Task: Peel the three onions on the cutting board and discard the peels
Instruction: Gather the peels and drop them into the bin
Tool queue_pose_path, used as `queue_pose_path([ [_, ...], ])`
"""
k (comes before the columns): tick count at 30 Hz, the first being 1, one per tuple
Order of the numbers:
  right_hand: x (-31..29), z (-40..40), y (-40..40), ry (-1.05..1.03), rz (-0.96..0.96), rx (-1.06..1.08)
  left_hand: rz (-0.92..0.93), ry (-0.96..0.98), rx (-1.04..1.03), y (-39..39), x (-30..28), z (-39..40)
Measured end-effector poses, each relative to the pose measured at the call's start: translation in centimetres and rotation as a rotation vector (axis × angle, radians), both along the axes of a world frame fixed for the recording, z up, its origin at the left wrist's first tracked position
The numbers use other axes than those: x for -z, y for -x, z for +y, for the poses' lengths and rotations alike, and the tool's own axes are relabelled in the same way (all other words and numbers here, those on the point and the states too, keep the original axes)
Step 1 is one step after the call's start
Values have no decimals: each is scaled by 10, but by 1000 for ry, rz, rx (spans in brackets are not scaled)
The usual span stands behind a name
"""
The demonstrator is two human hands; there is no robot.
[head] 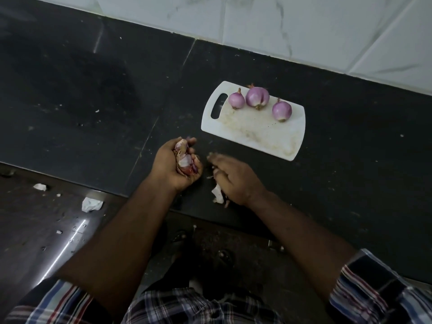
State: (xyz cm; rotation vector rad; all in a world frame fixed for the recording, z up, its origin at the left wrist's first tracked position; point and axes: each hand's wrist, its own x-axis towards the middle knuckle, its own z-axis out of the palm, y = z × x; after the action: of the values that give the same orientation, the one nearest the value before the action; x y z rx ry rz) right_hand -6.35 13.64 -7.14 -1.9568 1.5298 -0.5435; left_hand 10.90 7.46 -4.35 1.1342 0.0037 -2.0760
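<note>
Three peeled purple onions lie along the far edge of a white cutting board (257, 136): a small one (236, 99) at the left, a larger one (257, 97) in the middle, another small one (282, 111) at the right. My left hand (174, 163) is on the black counter in front of the board, palm up, fingers curled round a bunch of onion peels (184, 160). My right hand (233, 177) lies palm down beside it, blurred, over loose peels (217, 194) on the counter; whether it grips them is unclear.
The black stone counter (93, 101) runs to a white tiled wall (280, 24) behind. Its front edge passes just under my hands. Bits of paper and peel (91, 204) lie on the dark floor at the left, below the counter edge.
</note>
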Motion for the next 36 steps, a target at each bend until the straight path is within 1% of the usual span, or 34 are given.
queue_pose_path([
  [2, -2, -24, 9, 50, 14, 61, 2, 0, -3, -2, -1, 7],
  [4, 0, -41, 10, 39, 71, -13, 0, -5, -9, -6, 1, 17],
  [7, 12, -37, 2, 68, 174, -106, -15, -21, -12, -12, 4, 34],
  [9, 15, -18, -4, 75, 164, -143, -26, -34, -1, -14, 4, 46],
  [12, 11, 17, -12, 18, 78, -228, -8, -53, 61, -15, 1, 69],
  [13, 9, 24, -11, -8, 16, -202, 2, -62, 101, -16, 0, 79],
  [14, 6, 29, -8, -16, -53, -117, 10, -77, 144, -18, 1, 89],
  [16, 3, 34, 5, 38, -162, 160, 28, -116, 224, -25, 7, 110],
  [17, 4, 36, 14, 68, -179, 277, 37, -138, 257, -30, 13, 118],
  [18, 5, 38, 20, 76, -162, 344, 50, -165, 283, -34, 19, 126],
  [21, 14, 42, 11, 49, -55, 356, 75, -238, 316, -42, 42, 137],
  [24, 19, 38, -21, 50, -37, 343, 42, -299, 313, -44, 65, 140],
  [27, 20, 35, -43, 84, -52, 351, 95, -321, 333, -38, 79, 138],
  [29, 19, 38, -50, 145, -105, 363, 126, -323, 339, -32, 81, 134],
  [31, 20, 41, -54, 192, -208, 392, 161, -313, 339, -28, 84, 130],
  [34, 21, 36, -53, 148, -463, 516, 207, -303, 403, -28, 90, 127],
  [36, 21, 31, -49, 116, -561, 561, 220, -302, 425, -28, 94, 128],
])
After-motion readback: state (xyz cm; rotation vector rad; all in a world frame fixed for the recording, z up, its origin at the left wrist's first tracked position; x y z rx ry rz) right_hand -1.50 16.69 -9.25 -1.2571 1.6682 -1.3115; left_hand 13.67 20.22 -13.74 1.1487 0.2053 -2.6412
